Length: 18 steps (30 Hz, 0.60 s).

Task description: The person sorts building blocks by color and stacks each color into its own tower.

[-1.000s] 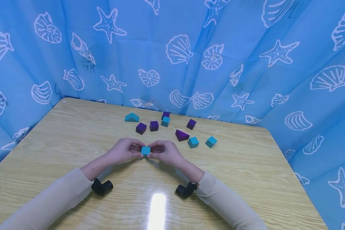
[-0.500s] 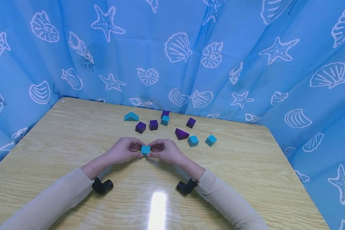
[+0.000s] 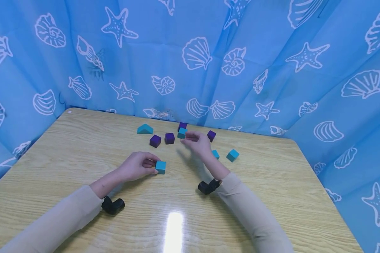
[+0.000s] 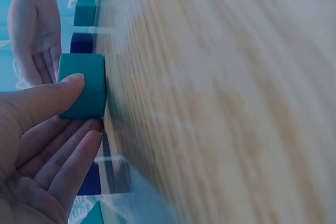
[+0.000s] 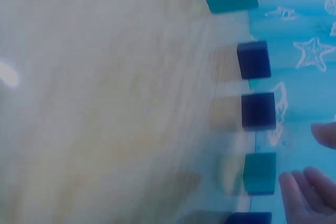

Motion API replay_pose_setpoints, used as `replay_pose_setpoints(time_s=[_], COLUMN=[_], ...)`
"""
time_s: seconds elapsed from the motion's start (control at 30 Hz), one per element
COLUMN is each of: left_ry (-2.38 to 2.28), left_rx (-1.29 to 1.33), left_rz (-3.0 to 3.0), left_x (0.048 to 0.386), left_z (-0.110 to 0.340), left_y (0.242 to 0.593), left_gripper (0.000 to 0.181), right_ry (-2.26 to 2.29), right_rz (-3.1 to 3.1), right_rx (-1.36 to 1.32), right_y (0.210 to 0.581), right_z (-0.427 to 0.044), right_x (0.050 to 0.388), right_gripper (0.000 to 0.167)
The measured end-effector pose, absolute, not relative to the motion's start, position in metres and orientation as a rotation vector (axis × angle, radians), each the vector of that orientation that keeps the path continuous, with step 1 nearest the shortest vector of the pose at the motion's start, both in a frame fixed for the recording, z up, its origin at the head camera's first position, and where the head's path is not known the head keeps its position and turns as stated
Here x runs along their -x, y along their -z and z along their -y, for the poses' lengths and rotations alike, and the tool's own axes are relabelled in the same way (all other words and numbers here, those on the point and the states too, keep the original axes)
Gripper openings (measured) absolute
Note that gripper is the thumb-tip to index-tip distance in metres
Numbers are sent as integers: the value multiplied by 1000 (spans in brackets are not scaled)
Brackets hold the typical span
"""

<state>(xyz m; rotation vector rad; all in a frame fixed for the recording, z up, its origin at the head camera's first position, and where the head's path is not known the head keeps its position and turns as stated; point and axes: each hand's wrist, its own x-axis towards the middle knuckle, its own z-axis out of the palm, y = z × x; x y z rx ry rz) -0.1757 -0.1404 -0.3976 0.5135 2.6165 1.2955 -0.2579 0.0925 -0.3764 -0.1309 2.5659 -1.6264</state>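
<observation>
My left hand (image 3: 139, 166) pinches a teal cube (image 3: 160, 167) resting on the wooden table; the left wrist view shows the thumb (image 4: 72, 85) on one face of that cube (image 4: 92, 93). Farther back, my right hand (image 3: 198, 143) reaches to another teal cube (image 3: 182, 133), thumb and fingers apart at its right side. From the right wrist, a gap shows between the fingers (image 5: 296, 190) and thumb (image 5: 324, 134), with the teal cube (image 5: 260, 173) beside them; whether they touch it I cannot tell. A purple cube (image 3: 182, 125) stands right behind that teal cube.
Purple cubes (image 3: 155, 141) (image 3: 169, 138) and a teal triangular block (image 3: 145, 129) lie at the back left. Right of my right hand are a purple cube (image 3: 211, 135) and teal cubes (image 3: 232, 155) (image 3: 215, 154). A blue curtain (image 3: 164, 52) hangs behind the table (image 3: 272, 196).
My right hand has let go of the front teal cube and moved back and right to the rear teal cube, now covering the purple triangular block. My left hand stays in place.
</observation>
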Motion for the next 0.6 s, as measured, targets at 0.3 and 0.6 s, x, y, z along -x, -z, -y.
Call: replay_pose_setpoints(time_s=[0.3, 0.6], left_ry=[-1279, -1273], left_rx=[-512, -524], left_rz=[-2626, -2636], left_x=[175, 176], left_z=[139, 139], left_y=[396, 396], left_gripper=[35, 35], right_ry=[1527, 1422], right_rz=[-2647, -2675], right_rx=[49, 50], right_y=[379, 380], right_z=[-91, -87], right_x=[279, 293], right_gripper=[48, 50])
